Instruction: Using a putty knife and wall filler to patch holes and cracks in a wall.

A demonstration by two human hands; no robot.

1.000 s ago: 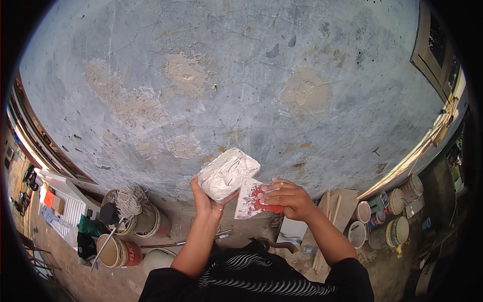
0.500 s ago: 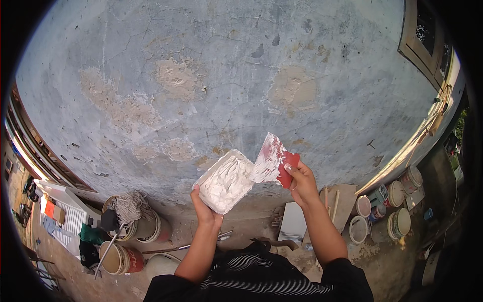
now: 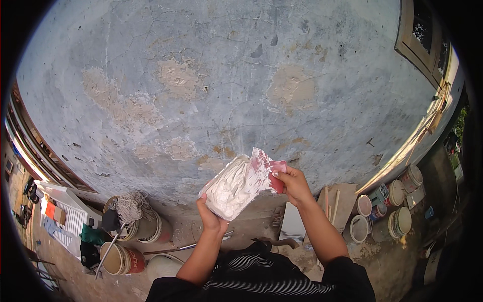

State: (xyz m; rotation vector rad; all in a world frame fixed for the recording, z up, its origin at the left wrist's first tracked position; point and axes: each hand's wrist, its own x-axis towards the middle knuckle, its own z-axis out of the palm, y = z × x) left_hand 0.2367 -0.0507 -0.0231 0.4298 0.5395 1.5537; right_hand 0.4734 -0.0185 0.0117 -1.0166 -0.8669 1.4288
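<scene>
My left hand grips a rectangular container of white paste from its lower left. My right hand is closed on a red flat scraper, thumb on its face. The scraper is smeared with white paste and lies over the container's right side; whether its edge is in the paste I cannot tell. Both are held in front of a bluish grey, cracked wall with several rough beige patches.
Several buckets, a mop head and poles lie at lower left, beside a white slatted piece. At lower right are boards and more buckets. Windows frame both sides.
My right hand has turned the scraper from lying low at the container's side to upright, lifted it, then lowered it leftward onto the container, which sits slightly lower than half a second ago.
</scene>
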